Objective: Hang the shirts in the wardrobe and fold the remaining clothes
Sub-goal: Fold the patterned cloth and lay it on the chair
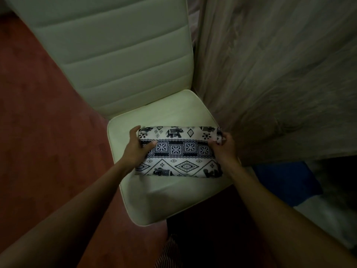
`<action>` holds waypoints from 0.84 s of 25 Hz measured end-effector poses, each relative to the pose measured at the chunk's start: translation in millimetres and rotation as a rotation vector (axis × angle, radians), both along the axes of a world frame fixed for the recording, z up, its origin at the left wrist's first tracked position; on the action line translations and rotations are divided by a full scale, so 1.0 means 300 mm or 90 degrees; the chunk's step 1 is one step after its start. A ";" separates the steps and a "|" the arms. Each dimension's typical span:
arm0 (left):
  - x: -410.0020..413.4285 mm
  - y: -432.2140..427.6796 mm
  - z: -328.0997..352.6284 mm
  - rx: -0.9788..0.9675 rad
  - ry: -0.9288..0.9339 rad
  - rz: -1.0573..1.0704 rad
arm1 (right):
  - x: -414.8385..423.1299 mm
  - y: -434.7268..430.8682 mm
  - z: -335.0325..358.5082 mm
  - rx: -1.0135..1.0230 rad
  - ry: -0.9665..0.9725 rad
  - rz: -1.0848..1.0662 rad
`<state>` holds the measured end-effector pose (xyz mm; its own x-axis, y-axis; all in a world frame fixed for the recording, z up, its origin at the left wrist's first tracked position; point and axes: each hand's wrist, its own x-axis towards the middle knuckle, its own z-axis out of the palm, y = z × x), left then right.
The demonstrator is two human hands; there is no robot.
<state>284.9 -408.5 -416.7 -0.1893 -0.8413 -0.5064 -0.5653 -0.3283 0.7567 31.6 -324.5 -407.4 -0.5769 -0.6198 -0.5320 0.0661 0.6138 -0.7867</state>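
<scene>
Evidently, a folded printed garment (179, 151) lay on the chair seat (170, 202), set toward the rear half of the seat and spanning most of its width. It was held at both short ends. The left hand (138, 148) was wrapped round the end nearer the seat's left edge, thumb laid on top and fingers curled over the far corner. The right hand (224, 148) was closed on the end by the seat's right edge, with a small tuck of cloth pinched at the upper corner. The kind of garment could not be determined from the fold. The cloth was judged thin, soft and light, in no way fragile, and stacked in several loose layers with a rounded fold along the edge facing the seat's back. A sag in the middle was to be expected if it were lifted by the ends alone, and the layers were considered liable to slip apart. The seat covering looked smooth, so sliding under a push was thought likely. A hold clamping all layers at each end, fingers beneath and thumbs above, was judged soundest. A pale curtain (270, 74) hung beside the seat's right edge, and a reddish floor (38, 132) was noted to its left.
</scene>
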 end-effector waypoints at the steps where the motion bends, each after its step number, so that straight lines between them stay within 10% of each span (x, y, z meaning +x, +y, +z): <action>1: -0.014 -0.005 0.004 -0.021 -0.026 0.002 | -0.010 -0.003 -0.009 0.009 0.038 -0.013; 8: -0.003 -0.013 -0.070 -0.017 -0.179 0.086 | -0.048 -0.017 -0.098 0.132 0.049 -0.026; 12: -0.014 -0.026 -0.046 0.203 0.082 0.149 | -0.059 -0.018 -0.109 0.103 -0.193 -0.045; 21: -0.070 -0.008 -0.027 0.357 0.144 0.133 | -0.017 0.024 -0.101 0.070 -0.322 0.021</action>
